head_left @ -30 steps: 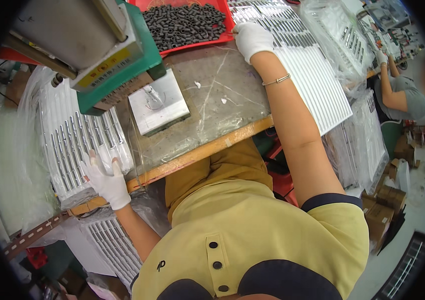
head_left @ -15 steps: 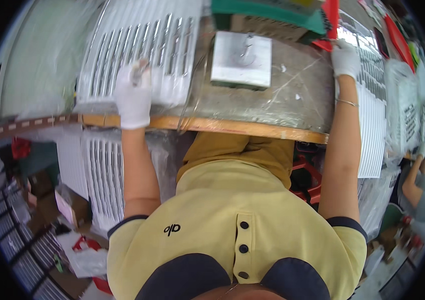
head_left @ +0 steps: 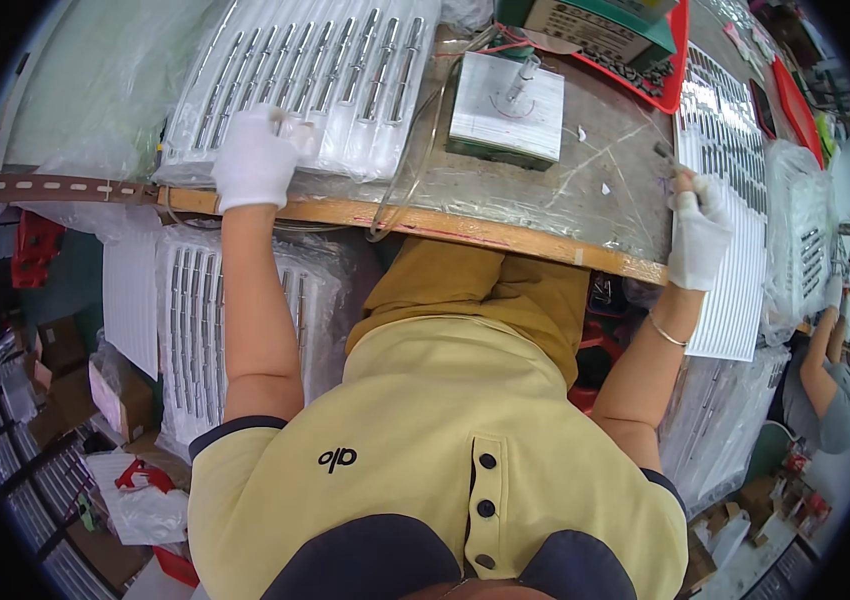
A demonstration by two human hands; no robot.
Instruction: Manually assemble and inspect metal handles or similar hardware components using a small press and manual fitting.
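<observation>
Pinch grip, R hand (head_left: 700, 235), on small dark tube (head_left: 663, 152) at fingertips | tube's long axis angled fwd-left; metal block (head_left: 482, 124) lies left (R hand nearer) | L hand (head_left: 257, 160) at rod tray (head_left: 370, 146), fingers curled, hold can't tell.

The green machine (head_left: 600, 30) behind the metal block (head_left: 500, 110) is cut off by the top edge, so most of it can't be seen. It hides part of the red tray (head_left: 683, 50), where the little dark bits (head_left: 635, 75) are too small to count. Left of the block, the left hand (head_left: 255, 160) hides some shiny rods (head_left: 379, 70), and nobody can tell what its fingertips touch. The far end of the white tray (head_left: 370, 148) there is cut off too. Right of the block, fingers of the right hand (head_left: 700, 230) cover one end of a small dark tube (head_left: 664, 152). Farther right of the block, another person (head_left: 833, 395) is blurry, with tiny hands.
</observation>
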